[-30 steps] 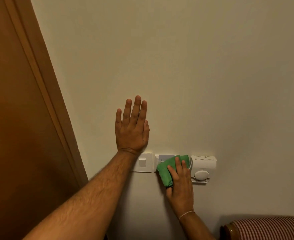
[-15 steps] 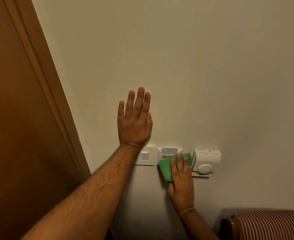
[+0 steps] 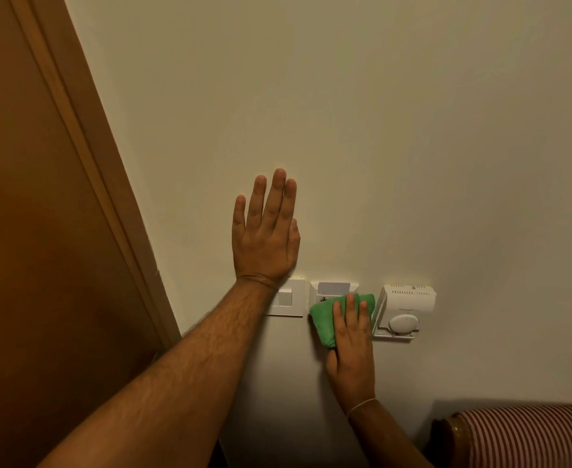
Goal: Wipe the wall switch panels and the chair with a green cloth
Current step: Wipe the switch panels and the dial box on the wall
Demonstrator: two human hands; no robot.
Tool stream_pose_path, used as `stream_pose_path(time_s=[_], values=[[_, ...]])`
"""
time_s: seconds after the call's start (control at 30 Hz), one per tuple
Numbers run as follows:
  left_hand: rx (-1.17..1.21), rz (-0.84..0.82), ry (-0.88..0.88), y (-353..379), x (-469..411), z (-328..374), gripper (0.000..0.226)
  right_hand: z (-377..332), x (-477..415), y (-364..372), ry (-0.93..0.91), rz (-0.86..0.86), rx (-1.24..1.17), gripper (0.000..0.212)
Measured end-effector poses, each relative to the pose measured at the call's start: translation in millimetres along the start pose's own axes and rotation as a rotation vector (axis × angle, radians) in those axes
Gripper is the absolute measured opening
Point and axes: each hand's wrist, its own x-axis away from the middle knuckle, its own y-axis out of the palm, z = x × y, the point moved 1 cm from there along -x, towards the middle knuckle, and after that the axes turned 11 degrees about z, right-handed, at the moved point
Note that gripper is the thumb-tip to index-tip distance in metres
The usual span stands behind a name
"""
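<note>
**Q:** Where is the cloth [image 3: 328, 319], and which hand works it?
**A:** It lies on the lower half of the middle panel [image 3: 333, 288] and spills below it onto the wall [image 3: 379, 130]. The right hand [image 3: 350, 342] presses it flat from below, fingers straight, close together and pointing up. The thumb is hidden.

**Q:** What lies on either side?
**A:** The switch [image 3: 289, 298] is just left of the cloth, partly behind the left wrist. The thermostat [image 3: 406, 309] is just right of it; whether the cloth's edge touches it cannot be told. The three units form a level row, so the next stroke probably runs sideways.

**Q:** And the left hand [image 3: 266, 238]?
**A:** It lies flat on the wall above the switch, fingers straight, holding nothing.

**Q:** The chair [image 3: 527, 434]?
**A:** It is low and to the right, well apart from the cloth, nearer the right hand, and no hand touches it.
</note>
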Motion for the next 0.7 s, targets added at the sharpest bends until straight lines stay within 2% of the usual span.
stream_pose_path(time_s=[0.17,0.37,0.57,0.7], values=[[0.010,-0.006,0.004,-1,1,1,0.080,-11,3,6,0.048,0.014,0.034,0.068],[0.019,-0.010,-0.009,-2,1,2,0.080,-1,-2,-3,-0.110,-0.044,0.070,0.066],[0.014,-0.018,-0.015,-4,-1,3,0.082,-11,-13,0,0.063,-0.019,0.006,0.075],[0.010,-0.024,-0.016,-3,-1,3,0.081,-1,2,10,-0.126,-0.098,0.058,0.073]])
